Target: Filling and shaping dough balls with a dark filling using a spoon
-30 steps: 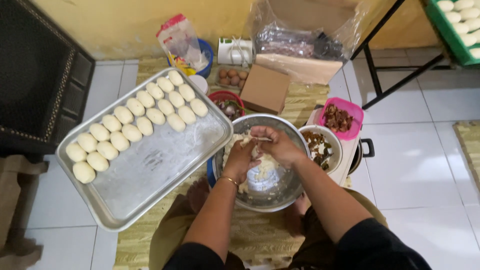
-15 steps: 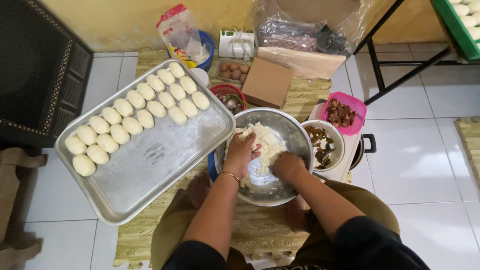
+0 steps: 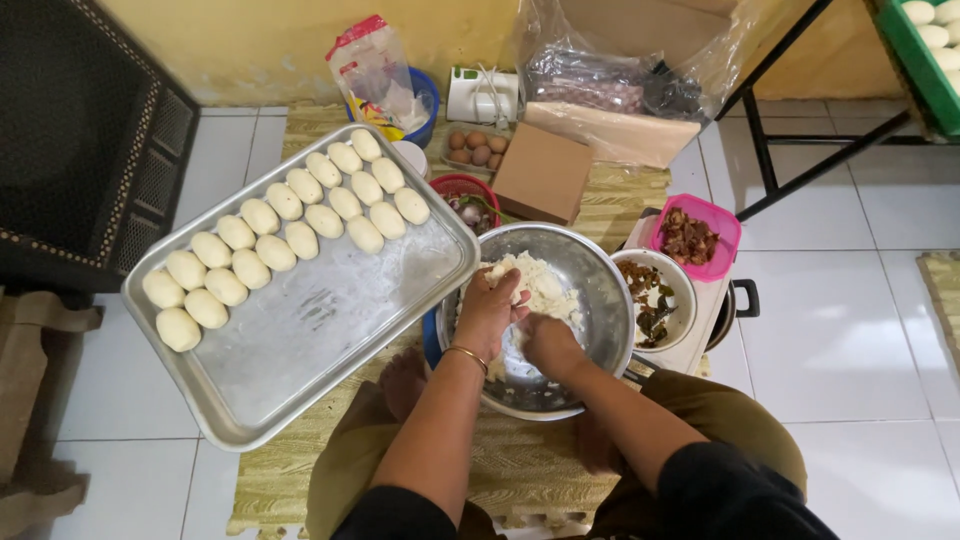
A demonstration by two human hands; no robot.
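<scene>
**Home floor used as a food-prep spot**

Domestic setting, work done at floor level. White tiled floor (image 3: 850, 330), woven green mat (image 3: 520, 470) laid over it, yellow painted wall (image 3: 250, 50) behind. Metal tray (image 3: 300, 340) of shaped dough pieces (image 3: 275, 252), steel mixing bowl (image 3: 590, 290), eggs (image 3: 480, 148), small bowls of filling (image 3: 690, 240), cardboard box (image 3: 543, 172), plastic bags (image 3: 375, 70). No counter or worktop in view.
</scene>
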